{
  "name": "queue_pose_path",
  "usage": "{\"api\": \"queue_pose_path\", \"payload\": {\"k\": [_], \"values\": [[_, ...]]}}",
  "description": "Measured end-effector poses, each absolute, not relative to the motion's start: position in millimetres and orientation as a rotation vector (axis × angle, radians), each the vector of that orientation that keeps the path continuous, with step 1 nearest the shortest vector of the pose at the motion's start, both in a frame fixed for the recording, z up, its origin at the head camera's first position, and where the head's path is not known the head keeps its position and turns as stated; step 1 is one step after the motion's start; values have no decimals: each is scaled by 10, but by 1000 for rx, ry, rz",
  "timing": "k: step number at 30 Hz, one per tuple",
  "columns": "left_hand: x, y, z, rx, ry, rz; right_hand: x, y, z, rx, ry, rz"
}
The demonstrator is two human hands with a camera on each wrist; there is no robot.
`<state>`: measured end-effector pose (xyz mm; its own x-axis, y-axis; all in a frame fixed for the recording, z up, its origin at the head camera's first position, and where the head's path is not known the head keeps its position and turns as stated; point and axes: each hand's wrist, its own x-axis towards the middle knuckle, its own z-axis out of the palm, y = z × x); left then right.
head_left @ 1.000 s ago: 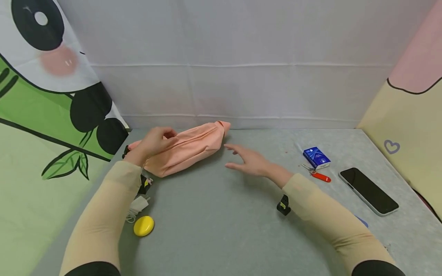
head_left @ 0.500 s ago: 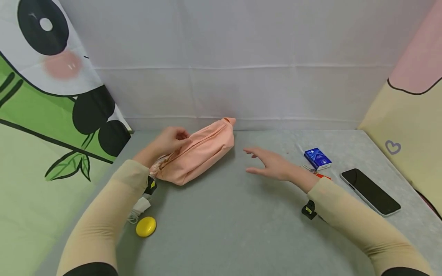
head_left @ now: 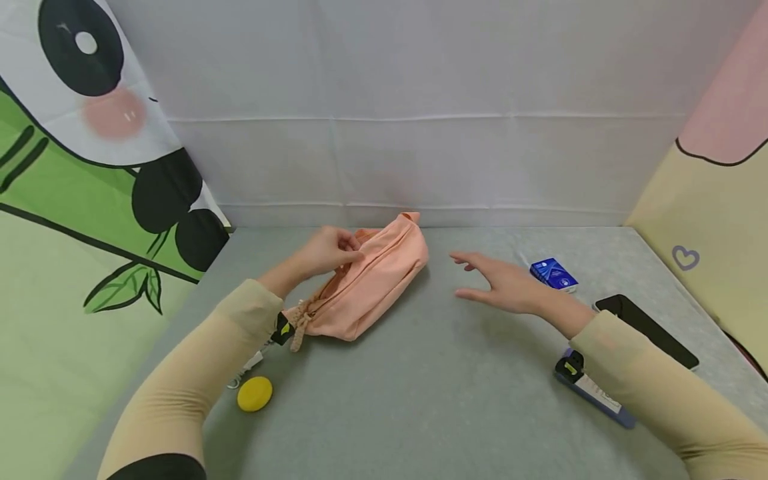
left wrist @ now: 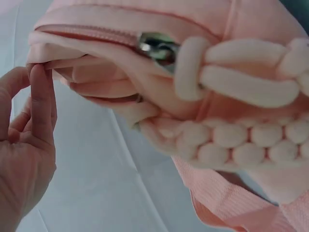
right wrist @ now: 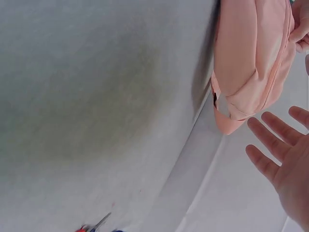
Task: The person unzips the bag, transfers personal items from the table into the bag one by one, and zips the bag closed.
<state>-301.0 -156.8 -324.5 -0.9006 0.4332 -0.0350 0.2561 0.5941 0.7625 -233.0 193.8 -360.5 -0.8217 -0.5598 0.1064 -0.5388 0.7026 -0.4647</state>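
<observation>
The pink bag [head_left: 384, 287] lay on the grey table [head_left: 420, 407], toward its far edge, long axis slanting from about half past 7 to half past 1 in the head view; a braided cord [head_left: 302, 325] hung at the near end. The left hand [head_left: 327, 253] was the nearer, at the bag's 10 o'clock, thumb and fingers pinching fabric beside the zip [left wrist: 91, 34]; how far the zip stood open could not be told. The right hand [head_left: 504, 287] was empty, fingers extended and spread, at the bag's 3 o'clock and apart from it. Judged key relation: the bag sat at the right hand's 9 o'clock, a sideways reach across bare table, its long right flank facing that palm, while the left already had hold. Farther out: yellow disc [head_left: 255, 394] between 7 and 8 o'clock, blue box [head_left: 552, 274] at 3, dark phone [head_left: 648, 330] between 3 and 4, beyond the right hand.
</observation>
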Motion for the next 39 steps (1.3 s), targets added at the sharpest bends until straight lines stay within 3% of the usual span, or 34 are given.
{"api": "queue_pose_path", "payload": {"k": [16,23,39], "values": [[-2919,-1270,-3172,466,2428,1464,-2105,2183,-3512,-868,2922,-682],[-2758,-1054,-3325,350,2274,1638,-2004,2313,-3548,-832,2950,-711],[-2334,-505,-3615,347,2117,1845,-1548,2580,-3636,-807,2998,-765]]}}
